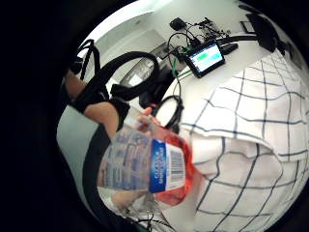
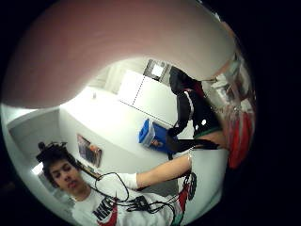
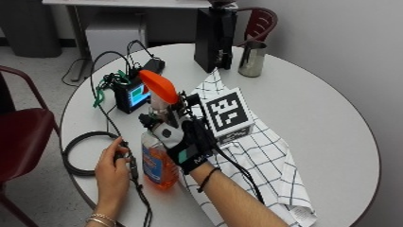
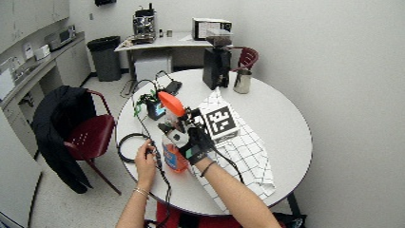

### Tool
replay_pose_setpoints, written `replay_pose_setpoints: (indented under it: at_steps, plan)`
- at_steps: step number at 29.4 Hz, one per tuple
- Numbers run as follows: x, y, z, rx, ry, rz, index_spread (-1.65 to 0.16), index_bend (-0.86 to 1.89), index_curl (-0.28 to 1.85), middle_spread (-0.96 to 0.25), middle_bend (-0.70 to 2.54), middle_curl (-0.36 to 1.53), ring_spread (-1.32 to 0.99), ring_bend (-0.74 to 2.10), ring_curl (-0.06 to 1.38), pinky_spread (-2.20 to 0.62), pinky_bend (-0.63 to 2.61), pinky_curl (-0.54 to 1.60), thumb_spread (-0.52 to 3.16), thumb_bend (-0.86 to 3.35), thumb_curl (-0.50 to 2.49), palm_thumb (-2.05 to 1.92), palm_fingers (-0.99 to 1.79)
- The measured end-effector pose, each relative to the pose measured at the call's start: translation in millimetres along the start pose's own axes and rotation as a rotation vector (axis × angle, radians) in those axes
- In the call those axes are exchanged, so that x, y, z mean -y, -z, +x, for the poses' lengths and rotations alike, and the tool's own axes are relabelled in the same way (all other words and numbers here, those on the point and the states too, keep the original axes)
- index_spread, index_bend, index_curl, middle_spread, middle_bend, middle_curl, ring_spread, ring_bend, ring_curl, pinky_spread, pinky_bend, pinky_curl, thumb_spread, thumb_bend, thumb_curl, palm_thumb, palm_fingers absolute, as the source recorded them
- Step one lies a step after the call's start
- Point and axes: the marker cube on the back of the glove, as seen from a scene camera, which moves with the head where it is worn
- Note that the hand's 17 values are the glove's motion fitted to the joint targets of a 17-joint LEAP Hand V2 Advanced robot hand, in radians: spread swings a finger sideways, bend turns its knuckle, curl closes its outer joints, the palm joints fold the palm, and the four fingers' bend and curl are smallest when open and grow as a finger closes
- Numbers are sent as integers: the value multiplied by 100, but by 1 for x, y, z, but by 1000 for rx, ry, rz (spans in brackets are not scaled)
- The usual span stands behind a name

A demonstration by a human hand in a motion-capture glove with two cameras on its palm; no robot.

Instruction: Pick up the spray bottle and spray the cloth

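Note:
A clear spray bottle with orange liquid and an orange spray head stands upright near the table's front edge. My gloved right hand grips it around the neck, just below the head, with its fingers curled round it. I cannot tell whether its base touches the table. A white cloth with a dark grid lies flat on the table, right beside the bottle and under my forearm. In the little finger side palm view the labelled bottle is close to the palm, with the cloth beside it.
A small lit screen device with cables sits behind the bottle. A black cable coil lies at the left, next to the bare left hand. A black box and a metal cup stand at the back.

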Motion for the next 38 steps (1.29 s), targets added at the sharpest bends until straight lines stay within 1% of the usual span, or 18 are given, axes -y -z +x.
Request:
replay_pose_setpoints:
  at_steps: [5, 10, 12, 14, 16, 20, 24, 30, 35, 38]
  plan:
    - [-7, -8, 8, 26, 5, -16, -23, 5, 12, -6, 59, 46, -8, 65, 41, 17, 27, 37, 115, -2, 49, 85, 106]
    - [-14, -15, 8, 25, -28, -69, -23, 4, 12, -6, 57, 46, -9, 64, 41, 17, 27, 37, 116, -3, 47, 81, 104]
    - [-19, -14, 7, 43, -22, -100, -26, -1, 10, -6, 54, 45, -8, 62, 41, 17, 30, 38, 115, -6, 45, 75, 89]
    - [-26, -5, 3, 70, -15, -116, -28, -1, 10, -6, 54, 45, -7, 60, 42, 18, 32, 40, 114, -6, 43, 72, 79]
    - [-33, 13, -4, 77, -18, -108, -30, 0, 9, -7, 54, 45, -7, 60, 42, 19, 32, 39, 113, -6, 42, 68, 75]
    - [-43, 67, -9, 21, -32, -41, -31, 3, 8, -6, 50, 43, -7, 58, 40, 19, 35, 39, 112, -4, 39, 65, 72]
    - [-57, 124, 7, -58, -47, -2, -32, 11, 10, -6, 47, 42, -7, 56, 38, 19, 33, 38, 113, -3, 38, 65, 75]
    - [-102, 206, 68, -279, -161, -71, -32, 12, 14, -6, 45, 42, -6, 53, 37, 19, 29, 36, 114, -2, 37, 65, 80]
    - [-130, 240, 108, -486, -295, -114, -32, 12, 17, -5, 43, 41, -5, 50, 37, 20, 27, 36, 114, -3, 35, 63, 78]
    - [-137, 251, 121, -607, -342, -123, -32, 13, 18, -4, 42, 41, -4, 47, 37, 22, 26, 36, 114, -2, 35, 62, 76]
